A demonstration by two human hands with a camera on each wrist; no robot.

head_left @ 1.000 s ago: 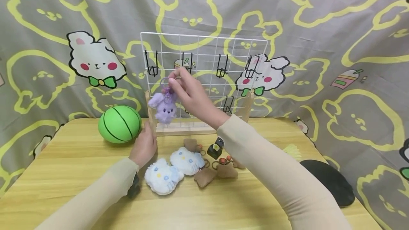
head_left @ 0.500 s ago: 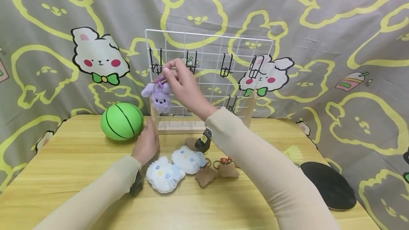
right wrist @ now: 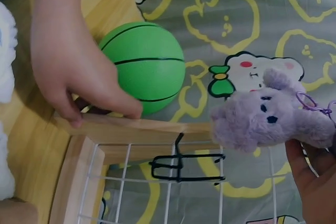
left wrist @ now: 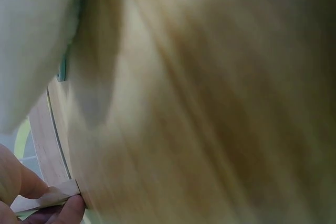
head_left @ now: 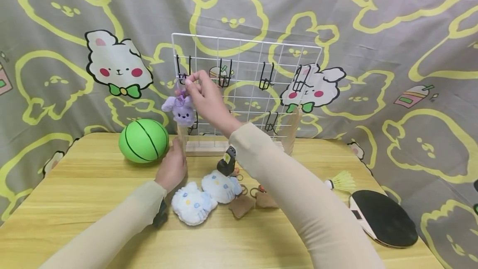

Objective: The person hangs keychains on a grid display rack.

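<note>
My right hand (head_left: 209,99) holds a purple plush keychain (head_left: 184,113) by its ring and strap, just in front of the upper-left black hook (head_left: 184,77) on a white wire grid rack (head_left: 246,40). In the right wrist view the plush toy (right wrist: 262,119) dangles beside the fingers, and its purple ring shows. Whether the ring touches the hook is hidden. My left hand (head_left: 171,171) grips the rack's wooden stand at its lower left; thumb and fingers pinch the wooden foot (left wrist: 58,192) in the left wrist view.
A green ball (head_left: 144,140) stands left of the rack. In front lie white cat plush toys (head_left: 192,204), brown plush keychains (head_left: 240,206) and a black figure (head_left: 226,162), partly behind the right sleeve. A shuttlecock (head_left: 342,182) and a black paddle (head_left: 384,218) lie at right.
My right hand has moved the purple plush keychain left and up toward the upper-left hook. The left hand keeps its grip on the stand. The black figure, near the right sleeve, has shifted left.
</note>
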